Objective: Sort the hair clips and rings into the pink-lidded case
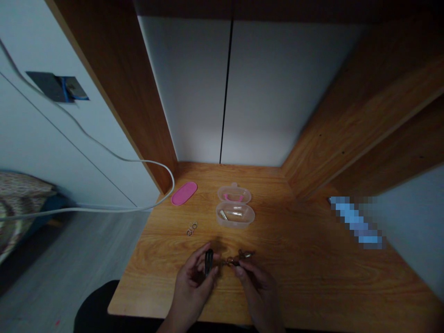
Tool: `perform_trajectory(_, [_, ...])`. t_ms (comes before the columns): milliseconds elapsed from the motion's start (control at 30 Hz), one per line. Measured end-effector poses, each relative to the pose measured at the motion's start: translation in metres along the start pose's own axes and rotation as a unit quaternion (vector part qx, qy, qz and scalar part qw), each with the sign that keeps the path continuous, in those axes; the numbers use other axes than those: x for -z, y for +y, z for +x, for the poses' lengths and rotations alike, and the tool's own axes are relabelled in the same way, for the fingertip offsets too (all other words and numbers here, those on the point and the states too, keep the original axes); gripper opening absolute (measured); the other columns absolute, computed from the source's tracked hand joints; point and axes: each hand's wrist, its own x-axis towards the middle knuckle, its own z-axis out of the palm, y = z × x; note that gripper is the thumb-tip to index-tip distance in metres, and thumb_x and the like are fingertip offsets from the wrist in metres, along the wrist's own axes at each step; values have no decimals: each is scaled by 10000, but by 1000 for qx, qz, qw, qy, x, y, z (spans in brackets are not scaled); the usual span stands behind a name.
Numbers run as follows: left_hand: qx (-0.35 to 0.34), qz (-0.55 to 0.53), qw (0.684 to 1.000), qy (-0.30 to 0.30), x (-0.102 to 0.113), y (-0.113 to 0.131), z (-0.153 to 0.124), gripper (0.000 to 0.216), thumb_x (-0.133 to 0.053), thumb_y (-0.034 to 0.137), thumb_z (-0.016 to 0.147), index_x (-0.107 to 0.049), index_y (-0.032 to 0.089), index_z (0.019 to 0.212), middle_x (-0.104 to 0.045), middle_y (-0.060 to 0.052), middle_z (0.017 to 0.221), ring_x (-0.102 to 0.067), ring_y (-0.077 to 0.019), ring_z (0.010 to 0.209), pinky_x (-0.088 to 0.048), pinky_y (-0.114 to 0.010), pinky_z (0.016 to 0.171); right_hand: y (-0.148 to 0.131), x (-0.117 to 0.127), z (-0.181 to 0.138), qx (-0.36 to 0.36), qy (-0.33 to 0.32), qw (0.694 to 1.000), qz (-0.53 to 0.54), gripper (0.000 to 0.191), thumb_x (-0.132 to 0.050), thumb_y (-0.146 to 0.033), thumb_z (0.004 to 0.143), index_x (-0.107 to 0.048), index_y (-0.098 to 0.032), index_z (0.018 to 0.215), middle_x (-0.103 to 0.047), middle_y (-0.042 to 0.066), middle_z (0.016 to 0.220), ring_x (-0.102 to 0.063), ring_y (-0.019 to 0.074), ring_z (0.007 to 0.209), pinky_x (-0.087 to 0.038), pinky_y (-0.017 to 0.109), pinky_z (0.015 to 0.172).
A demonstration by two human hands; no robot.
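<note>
My left hand (194, 280) is closed round a small dark oblong object (208, 262), held upright near the front of the wooden desk (312, 268). My right hand (255, 282) pinches a small metal ring or clasp (231, 262) beside it, and a bit of metal hardware (245, 253) lies just past the fingertips. The two hands are close together, nearly touching. What the small pieces are is hard to make out in the dim light.
An open clear plastic case (235, 206) with small items inside sits mid-desk. A pink oval lid (183, 193) lies at the left rear. Small metal rings (192, 228) lie left of centre. A white cable (104, 150) loops over the desk's left edge. Wooden side panels enclose the desk.
</note>
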Motion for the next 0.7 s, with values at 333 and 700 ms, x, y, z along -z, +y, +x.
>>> perform_trajectory(333, [-31, 52, 998, 4, -1, 6, 2, 450, -585, 441, 945, -630, 138, 1275, -765, -109, 909, -629, -136, 566, -547, -255, 598, 8, 5, 0, 48, 25, 997, -55, 167, -694, -363, 859, -813, -303, 959, -785, 65, 981, -754, 244, 894, -644, 343, 790])
perform_trajectory(700, [-27, 62, 997, 35, 12, -2, -6, 581, -379, 636, 967, -638, 161, 757, -591, -44, 704, -549, -180, 674, -442, -266, 638, 13, 6, -2, 16, 8, 999, -42, 194, -664, -356, 885, -784, -286, 1020, -766, 67, 1072, -722, 251, 1011, -603, 398, 900])
